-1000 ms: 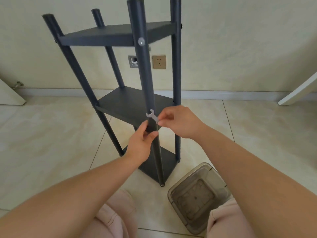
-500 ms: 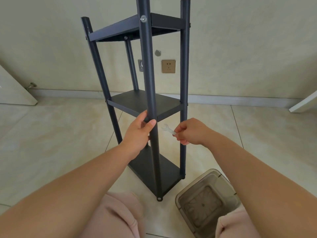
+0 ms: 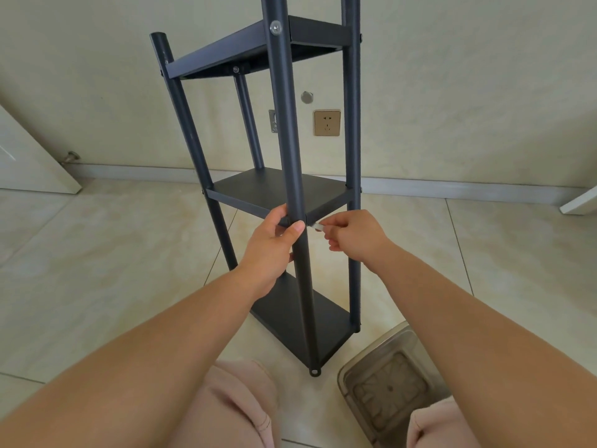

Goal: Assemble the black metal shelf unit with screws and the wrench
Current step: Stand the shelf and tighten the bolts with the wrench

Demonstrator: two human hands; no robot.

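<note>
You have one view only, a wide-angle camera on your head, facing forward and down past both forearms. It sits close above your knees, with the black shelf unit [image 3: 284, 202] standing just ahead on the tiled floor [image 3: 97, 253] and its top cut off by the upper edge. Beyond it the lens takes in the wall [image 3: 452, 76], whose straight lines bend toward the edges.

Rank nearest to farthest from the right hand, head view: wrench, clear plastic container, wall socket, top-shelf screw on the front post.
From the right hand:
1. wrench, pinched in its fingers.
2. wall socket, up on the wall.
3. clear plastic container, on the floor, lower right.
4. top-shelf screw, high on the front post.
</note>
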